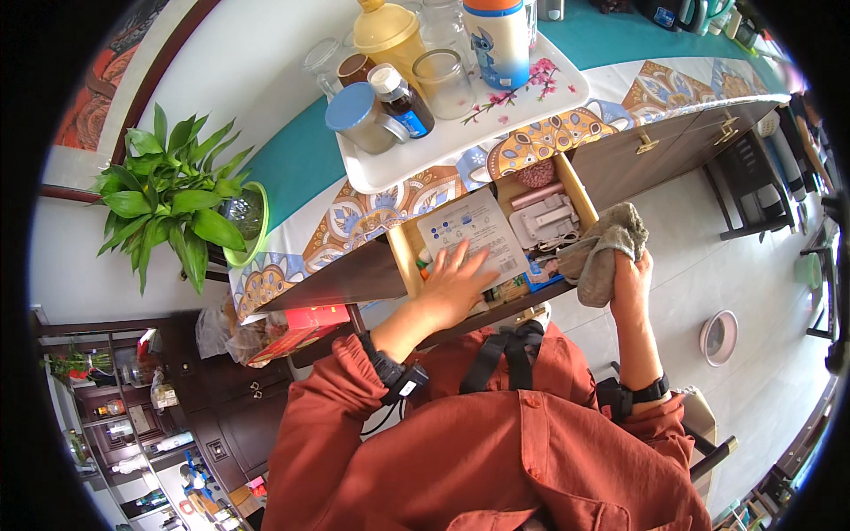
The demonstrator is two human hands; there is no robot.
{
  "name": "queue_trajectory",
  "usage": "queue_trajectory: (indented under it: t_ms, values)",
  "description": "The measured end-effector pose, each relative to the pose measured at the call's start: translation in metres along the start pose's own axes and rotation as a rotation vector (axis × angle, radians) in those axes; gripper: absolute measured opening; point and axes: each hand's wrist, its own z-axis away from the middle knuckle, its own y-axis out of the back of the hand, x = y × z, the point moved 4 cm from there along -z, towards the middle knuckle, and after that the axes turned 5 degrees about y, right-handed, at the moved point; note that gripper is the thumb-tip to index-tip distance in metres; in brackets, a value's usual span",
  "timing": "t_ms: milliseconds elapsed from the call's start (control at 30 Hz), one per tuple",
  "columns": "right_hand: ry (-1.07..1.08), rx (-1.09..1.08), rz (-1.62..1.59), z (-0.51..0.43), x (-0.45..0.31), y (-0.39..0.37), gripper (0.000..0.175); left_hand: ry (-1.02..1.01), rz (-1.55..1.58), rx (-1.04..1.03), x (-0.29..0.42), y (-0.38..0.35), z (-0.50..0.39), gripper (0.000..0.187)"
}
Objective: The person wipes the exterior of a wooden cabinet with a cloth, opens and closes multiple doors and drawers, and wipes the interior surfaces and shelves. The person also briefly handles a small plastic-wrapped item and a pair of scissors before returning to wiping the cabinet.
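An open wooden drawer point(576, 189) lies before me, pulled out from under the patterned table cover. My left hand point(457, 285) rests with spread fingers on the lower part of a flat, light printed packet point(473, 232) in the drawer. My right hand point(629, 279) grips a grey-brown cloth point(605, 255) over the drawer's right front corner. In the drawer's right part lie a white plastic device point(544, 218), a pink cylindrical object point(536, 196), a white cable and a reddish textured ball point(535, 174). Small items at the drawer's front are partly hidden by my left hand.
On the tabletop, a white floral tray point(571, 79) holds glass jars, a brown bottle point(406, 106), a blue-lidded cup point(362, 119) and a cartoon tumbler point(498, 46). A potted plant point(192, 199) stands left. A red box point(299, 332) sits below; a pink basin point(718, 338) is on the floor.
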Motion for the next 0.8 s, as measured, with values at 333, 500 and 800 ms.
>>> queue_trajectory:
  t_ms: [333, 500, 800]
  values:
    - [-0.077, 0.077, -0.232, 0.035, 0.011, 0.040, 0.019, -0.114, -0.071, 0.128, -0.008, 0.001, 0.008, 0.049]
    - [-0.179, -0.054, -0.087, 0.043, 0.027, 0.029, 0.015, -0.103, 0.066, 0.027, -0.005, 0.006, 0.009, 0.040]
    - [-0.075, -0.275, -0.061, 0.005, 0.023, -0.025, 0.013, -0.034, 0.813, 0.121, 0.016, 0.049, 0.025, 0.012]
